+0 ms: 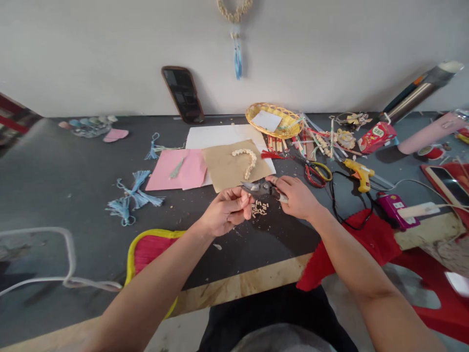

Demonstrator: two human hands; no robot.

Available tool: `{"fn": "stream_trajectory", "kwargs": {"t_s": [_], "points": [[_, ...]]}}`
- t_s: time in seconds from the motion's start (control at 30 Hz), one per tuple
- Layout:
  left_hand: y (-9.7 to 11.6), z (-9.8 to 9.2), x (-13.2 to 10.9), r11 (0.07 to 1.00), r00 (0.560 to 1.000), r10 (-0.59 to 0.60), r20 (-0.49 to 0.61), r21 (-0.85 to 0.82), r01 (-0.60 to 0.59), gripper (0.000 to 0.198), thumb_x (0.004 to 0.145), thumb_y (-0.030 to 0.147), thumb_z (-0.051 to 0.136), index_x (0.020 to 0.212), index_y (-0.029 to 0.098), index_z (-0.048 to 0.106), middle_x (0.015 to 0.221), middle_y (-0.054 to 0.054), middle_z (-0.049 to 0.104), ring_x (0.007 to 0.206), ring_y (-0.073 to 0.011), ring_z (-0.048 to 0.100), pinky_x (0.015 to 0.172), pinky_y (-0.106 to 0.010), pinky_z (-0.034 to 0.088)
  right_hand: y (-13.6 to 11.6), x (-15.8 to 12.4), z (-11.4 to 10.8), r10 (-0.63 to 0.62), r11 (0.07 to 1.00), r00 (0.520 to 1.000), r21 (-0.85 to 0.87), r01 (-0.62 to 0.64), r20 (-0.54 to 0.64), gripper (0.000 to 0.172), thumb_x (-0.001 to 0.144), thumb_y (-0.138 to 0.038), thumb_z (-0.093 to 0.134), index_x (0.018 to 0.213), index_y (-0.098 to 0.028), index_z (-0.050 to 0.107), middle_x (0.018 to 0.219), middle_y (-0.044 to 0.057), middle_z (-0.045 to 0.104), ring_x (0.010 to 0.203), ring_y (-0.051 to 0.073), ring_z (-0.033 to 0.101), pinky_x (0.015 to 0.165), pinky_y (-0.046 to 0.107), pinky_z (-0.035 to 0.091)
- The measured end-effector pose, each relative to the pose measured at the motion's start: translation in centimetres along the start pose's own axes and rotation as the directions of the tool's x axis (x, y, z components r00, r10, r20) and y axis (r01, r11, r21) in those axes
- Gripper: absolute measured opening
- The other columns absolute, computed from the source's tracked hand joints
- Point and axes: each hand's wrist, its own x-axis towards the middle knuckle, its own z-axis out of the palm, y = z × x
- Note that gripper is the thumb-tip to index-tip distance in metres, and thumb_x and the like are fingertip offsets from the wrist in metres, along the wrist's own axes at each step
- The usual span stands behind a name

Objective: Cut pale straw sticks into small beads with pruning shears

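Note:
Above the table's front half, my right hand [296, 196] is wrapped round the handles of a pair of pruning shears [263, 187], their blades pointing left. Close by the blade tips, my left hand [230, 211] is closed in a pinch. A small pale bit shows at its fingertips, too small to name. Beneath the hands lie several short pale cut pieces [261, 209] in a loose heap. Just beyond, a curved string of cream-coloured beads or blossoms [250, 166] rests on a brown sheet of paper [220, 164].
Blue tassels [137, 190] and pink paper [164, 168] lie left. A phone [183, 93] leans on the wall. Behind right are a wicker basket [252, 117], scissors [318, 175], a yellow glue gun [361, 173] with cables, and a pink bottle [428, 134]. Red cloth [370, 239] overhangs the front edge.

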Motion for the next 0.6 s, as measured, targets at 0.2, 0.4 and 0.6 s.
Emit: {"fn": "stream_trajectory", "kwargs": {"t_s": [0.2,0.4,0.6], "points": [[-0.8,0.4,0.3,0.912,0.925,0.309,-0.223,0.346,-0.222,0.025,0.079,0.035,0.071,0.075,0.013,0.06,0.064,-0.004,0.069,0.04,-0.0026,0.039,0.039,-0.016,0.026,-0.1,0.1,0.2,0.106,0.984,0.994,-0.143,-0.108,-0.022,0.052,0.084,-0.016,0.046,0.137,-0.018,0.044,0.112,0.012,0.061,0.103,0.026,0.055,0.085,0.039,0.042],[-1.0,0.4,0.2,0.847,0.88,0.4,-0.255,0.469,-0.249,0.029,0.081,0.039,0.068,0.073,0.014,0.058,0.059,-0.002,0.065,0.04,-0.0025,0.034,0.039,-0.017,0.023,-0.1,0.0,0.7,0.071,0.987,0.997,-0.143,-0.072,-0.012,0.062,0.082,-0.016,0.048,0.142,-0.017,0.035,0.121,0.014,0.057,0.111,0.028,0.049,0.088,0.042,0.041],[0.1,0.9,-0.2,0.96,0.973,0.169,-0.16,0.249,-0.126,0.03,0.074,0.038,0.075,0.072,0.012,0.061,0.051,-0.002,0.063,0.035,-0.002,0.03,0.037,-0.017,0.016,-0.2,0.0,0.4,0.024,0.998,0.999,-0.058,-0.026,-0.022,0.055,0.086,-0.016,0.044,0.14,-0.018,0.038,0.116,0.014,0.058,0.11,0.027,0.051,0.087,0.041,0.042]]}}
